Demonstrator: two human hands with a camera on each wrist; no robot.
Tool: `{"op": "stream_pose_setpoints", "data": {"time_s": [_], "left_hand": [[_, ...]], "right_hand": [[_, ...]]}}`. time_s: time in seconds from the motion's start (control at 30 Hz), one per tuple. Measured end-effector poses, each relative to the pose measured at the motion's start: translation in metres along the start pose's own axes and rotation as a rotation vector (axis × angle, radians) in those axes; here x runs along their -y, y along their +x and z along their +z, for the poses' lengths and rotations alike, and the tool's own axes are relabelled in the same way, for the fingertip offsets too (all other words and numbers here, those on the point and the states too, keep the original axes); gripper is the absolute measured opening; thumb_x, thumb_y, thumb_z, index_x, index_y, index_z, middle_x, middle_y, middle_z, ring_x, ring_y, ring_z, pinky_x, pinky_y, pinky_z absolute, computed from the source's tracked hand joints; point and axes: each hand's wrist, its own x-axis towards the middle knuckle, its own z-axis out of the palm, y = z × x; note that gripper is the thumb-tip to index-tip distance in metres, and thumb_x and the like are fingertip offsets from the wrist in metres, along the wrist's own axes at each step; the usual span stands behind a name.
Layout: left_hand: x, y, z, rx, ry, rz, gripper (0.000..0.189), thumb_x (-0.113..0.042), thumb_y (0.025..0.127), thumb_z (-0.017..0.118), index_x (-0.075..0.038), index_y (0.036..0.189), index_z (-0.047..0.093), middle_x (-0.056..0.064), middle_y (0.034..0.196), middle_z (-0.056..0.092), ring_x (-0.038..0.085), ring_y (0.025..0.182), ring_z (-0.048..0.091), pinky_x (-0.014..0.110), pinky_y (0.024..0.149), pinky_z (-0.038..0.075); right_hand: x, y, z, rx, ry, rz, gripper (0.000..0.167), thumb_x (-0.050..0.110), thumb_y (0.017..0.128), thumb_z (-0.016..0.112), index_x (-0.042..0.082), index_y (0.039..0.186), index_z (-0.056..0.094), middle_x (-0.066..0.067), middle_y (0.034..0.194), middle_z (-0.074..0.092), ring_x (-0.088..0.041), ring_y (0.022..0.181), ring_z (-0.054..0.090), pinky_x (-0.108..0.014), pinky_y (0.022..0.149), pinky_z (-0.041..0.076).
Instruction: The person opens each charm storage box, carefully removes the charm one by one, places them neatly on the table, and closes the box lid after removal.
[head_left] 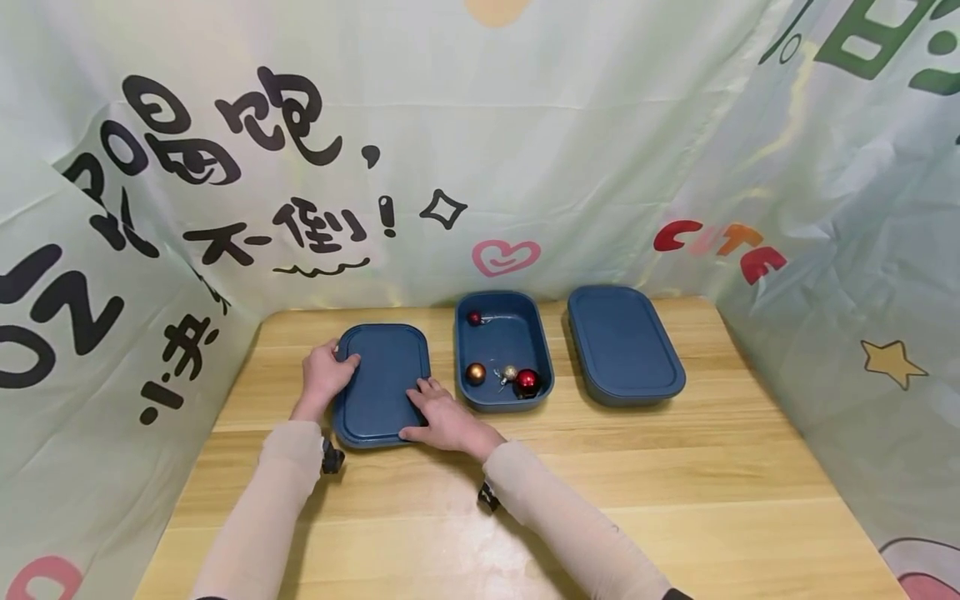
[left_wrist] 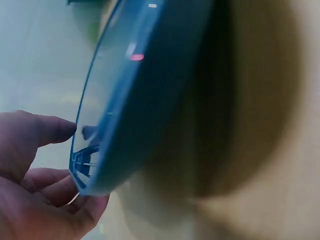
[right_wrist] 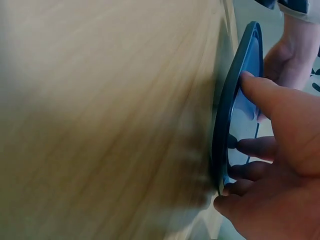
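Note:
A blue rectangular lid [head_left: 381, 379] with rounded corners lies low over the left part of the table, between both hands. My left hand [head_left: 327, 377] pinches its left edge: in the left wrist view the thumb is over the shiny top and the other fingers curl at the rim. On the opposite side, my right hand [head_left: 450, 421] rests fairly straight fingertips and thumb on the top near the right edge and near corner, as the right wrist view shows. Beside it stands an uncovered blue box [head_left: 504, 402] holding several small ornament balls, among them a red ball [head_left: 527, 382] and a gold ball [head_left: 476, 373].
At the right stands a second blue box with its lid on [head_left: 630, 346]. All sit toward the back of the wooden table [head_left: 420, 533], close to a printed cloth [head_left: 570, 167] that hangs behind and along both sides.

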Motion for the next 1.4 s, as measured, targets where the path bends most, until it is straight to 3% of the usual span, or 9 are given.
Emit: {"op": "stream_pose_setpoints", "data": {"time_s": [0.1,0.2,0.33,0.43,0.57,0.73,0.83,1.1,1.4], "left_hand": [[0.006,-0.004,0.006,-0.027,0.042,0.028,0.051,-0.022,0.1,0.065,0.01,0.139,0.061,0.035,0.114,0.071,0.054,0.108,0.065,0.061,0.096,0.051],[0.012,-0.008,0.012,-0.03,0.061,0.022,0.054,-0.024,0.103,0.062,0.01,0.144,0.056,0.037,0.131,0.065,0.057,0.12,0.061,0.063,0.104,0.049],[0.017,-0.012,0.02,0.012,0.087,-0.009,0.066,-0.027,0.106,0.054,0.012,0.157,0.038,0.043,0.149,0.047,0.062,0.134,0.048,0.065,0.115,0.041],[0.02,-0.015,0.025,0.044,0.135,0.002,0.069,-0.029,0.108,0.05,0.013,0.16,0.031,0.045,0.154,0.039,0.063,0.144,0.036,0.068,0.121,0.029],[0.023,-0.018,0.027,0.085,0.262,0.096,0.068,-0.028,0.11,0.048,0.016,0.158,0.031,0.04,0.159,0.038,0.062,0.151,0.025,0.075,0.121,0.02],[0.024,-0.028,0.021,0.166,0.447,0.235,0.069,-0.035,0.112,0.046,0.015,0.159,0.031,0.04,0.162,0.033,0.064,0.152,0.022,0.081,0.118,0.017],[0.026,-0.034,0.015,0.223,0.466,0.27,0.072,-0.043,0.113,0.043,0.008,0.162,0.03,0.038,0.165,0.028,0.065,0.153,0.019,0.082,0.119,0.013],[0.046,-0.03,0.005,0.362,0.497,0.225,0.073,-0.049,0.115,0.029,-0.001,0.169,0.015,0.032,0.173,0.01,0.065,0.155,0.006,0.08,0.121,0.002],[0.065,-0.016,-0.007,0.373,0.534,0.177,0.069,-0.043,0.116,0.021,-0.003,0.17,0.007,0.031,0.174,0.002,0.062,0.157,0.001,0.079,0.122,-0.002]], "right_hand": [[-0.001,0.0,0.001,0.015,-0.017,-0.009,0.078,0.046,0.102,0.068,0.003,0.161,0.042,-0.025,0.171,0.03,-0.041,0.163,0.021,-0.048,0.132,0.023],[0.003,-0.001,-0.002,0.034,-0.024,0.004,0.075,0.04,0.102,0.07,0.002,0.16,0.043,-0.024,0.17,0.031,-0.04,0.162,0.021,-0.049,0.131,0.025],[0.003,-0.001,0.0,0.036,-0.041,0.013,0.074,0.04,0.101,0.071,0.004,0.16,0.044,-0.022,0.171,0.03,-0.038,0.163,0.021,-0.047,0.131,0.026],[0.004,-0.001,0.001,0.041,-0.05,0.02,0.073,0.04,0.102,0.07,0.005,0.161,0.044,-0.021,0.172,0.029,-0.037,0.164,0.019,-0.046,0.131,0.026],[0.005,-0.001,0.002,0.037,-0.086,0.025,0.072,0.041,0.103,0.068,0.005,0.161,0.044,-0.021,0.172,0.029,-0.037,0.164,0.019,-0.045,0.131,0.026],[0.008,0.001,0.005,0.026,-0.155,0.024,0.071,0.042,0.103,0.067,0.006,0.16,0.045,-0.021,0.171,0.031,-0.037,0.163,0.022,-0.045,0.131,0.027],[0.012,0.004,0.005,0.033,-0.185,0.034,0.071,0.044,0.104,0.066,0.008,0.161,0.044,-0.019,0.172,0.031,-0.036,0.163,0.022,-0.048,0.131,0.028],[0.032,0.02,0.013,0.058,-0.277,0.084,0.072,0.049,0.106,0.06,0.012,0.164,0.04,-0.015,0.174,0.029,-0.032,0.164,0.021,-0.051,0.13,0.029],[0.056,0.045,0.028,0.07,-0.34,0.141,0.071,0.054,0.109,0.051,0.018,0.168,0.033,-0.009,0.177,0.023,-0.027,0.166,0.016,-0.047,0.132,0.025]]}}
